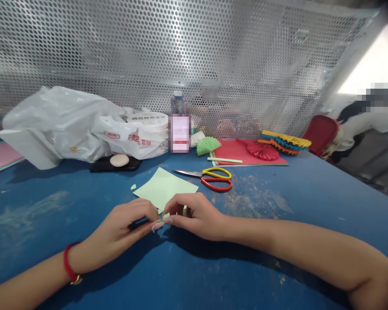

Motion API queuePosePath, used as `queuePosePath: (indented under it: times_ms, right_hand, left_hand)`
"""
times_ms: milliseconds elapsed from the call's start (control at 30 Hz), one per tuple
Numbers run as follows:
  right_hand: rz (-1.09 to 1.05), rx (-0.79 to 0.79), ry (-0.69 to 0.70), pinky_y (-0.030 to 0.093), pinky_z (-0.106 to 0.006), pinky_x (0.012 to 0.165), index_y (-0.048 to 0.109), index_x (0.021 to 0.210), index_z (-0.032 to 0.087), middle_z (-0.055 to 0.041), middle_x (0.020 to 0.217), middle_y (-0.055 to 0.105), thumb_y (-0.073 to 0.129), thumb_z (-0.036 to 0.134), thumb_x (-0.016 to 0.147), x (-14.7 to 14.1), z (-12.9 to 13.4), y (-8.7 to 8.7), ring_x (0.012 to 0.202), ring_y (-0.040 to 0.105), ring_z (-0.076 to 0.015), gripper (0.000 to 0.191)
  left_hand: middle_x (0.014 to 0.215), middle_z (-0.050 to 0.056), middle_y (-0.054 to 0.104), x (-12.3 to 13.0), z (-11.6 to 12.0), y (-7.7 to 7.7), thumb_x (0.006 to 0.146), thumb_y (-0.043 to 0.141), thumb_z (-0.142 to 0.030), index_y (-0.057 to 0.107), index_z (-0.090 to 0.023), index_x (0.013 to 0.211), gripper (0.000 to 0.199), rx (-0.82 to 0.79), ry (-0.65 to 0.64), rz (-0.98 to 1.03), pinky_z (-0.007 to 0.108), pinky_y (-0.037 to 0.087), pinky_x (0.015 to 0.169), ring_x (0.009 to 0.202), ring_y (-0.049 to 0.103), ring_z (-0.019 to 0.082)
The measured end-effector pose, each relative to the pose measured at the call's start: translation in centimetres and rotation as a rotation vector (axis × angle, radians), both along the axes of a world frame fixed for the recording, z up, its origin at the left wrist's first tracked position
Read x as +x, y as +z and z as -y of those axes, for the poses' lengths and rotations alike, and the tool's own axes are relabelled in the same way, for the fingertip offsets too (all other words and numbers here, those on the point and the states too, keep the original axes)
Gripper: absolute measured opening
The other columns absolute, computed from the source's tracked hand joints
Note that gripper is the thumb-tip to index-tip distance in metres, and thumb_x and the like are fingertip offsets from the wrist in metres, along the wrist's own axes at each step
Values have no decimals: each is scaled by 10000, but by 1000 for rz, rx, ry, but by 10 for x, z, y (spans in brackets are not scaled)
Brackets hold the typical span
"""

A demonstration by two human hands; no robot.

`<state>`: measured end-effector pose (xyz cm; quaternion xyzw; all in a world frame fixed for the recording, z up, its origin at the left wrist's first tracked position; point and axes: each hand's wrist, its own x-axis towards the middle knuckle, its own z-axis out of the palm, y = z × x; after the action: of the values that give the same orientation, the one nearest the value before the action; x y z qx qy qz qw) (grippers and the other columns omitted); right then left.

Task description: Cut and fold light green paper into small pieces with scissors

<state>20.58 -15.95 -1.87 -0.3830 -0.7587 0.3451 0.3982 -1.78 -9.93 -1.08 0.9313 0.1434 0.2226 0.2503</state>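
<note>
My left hand (pixel 126 224), with a red bracelet at its wrist, pinches a small piece of pale green paper (pixel 166 215). Fingertips of my right hand (pixel 194 215) close on the same piece from the other side, so the hands nearly touch. Most of the piece is hidden by the fingers. Just beyond lies a flat pale green sheet (pixel 164 185), with a small green scrap (pixel 133 187) at its left corner. Scissors (pixel 213 177) with one yellow and one red handle rest behind my right hand, blades pointing left.
White plastic bags (pixel 61 120) and a black phone (pixel 98 164) stand or lie at the back left of the blue table (pixel 116 284). Farther right are a green paper fan (pixel 208 145), red sheets (pixel 229 150) and folded coloured papers (pixel 284 142). A person (pixel 368 116) is at the far right.
</note>
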Motion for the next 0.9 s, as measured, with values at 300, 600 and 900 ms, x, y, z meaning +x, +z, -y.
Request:
queuePosePath:
  times_ms: [300,600,900]
  right_hand:
    - [-56,-10,-37,435,-187,608,654,954,166,29,719,614,652,215,878,0,3,0,614,546,-81,90]
    - [-48,-79,-35,422,-175,559,663,937,177,15,737,661,639,251,901,-4,4,-1,602,558,-81,86]
    - [-2,-105,-31,424,-202,558,650,929,191,16,730,661,600,301,933,-7,5,-2,606,559,-97,121]
  left_hand:
    - [680,-36,594,1,-4,6,927,590,-351,554,-176,721,272,-350,499,225,245,398,695,682,511,123]
    - [729,-32,572,5,-20,-1,845,663,-439,557,-162,768,307,-662,802,687,233,490,687,714,565,112]
    - [822,0,553,3,-36,-12,967,465,-309,589,-155,882,216,-583,1001,888,184,441,634,710,527,84]
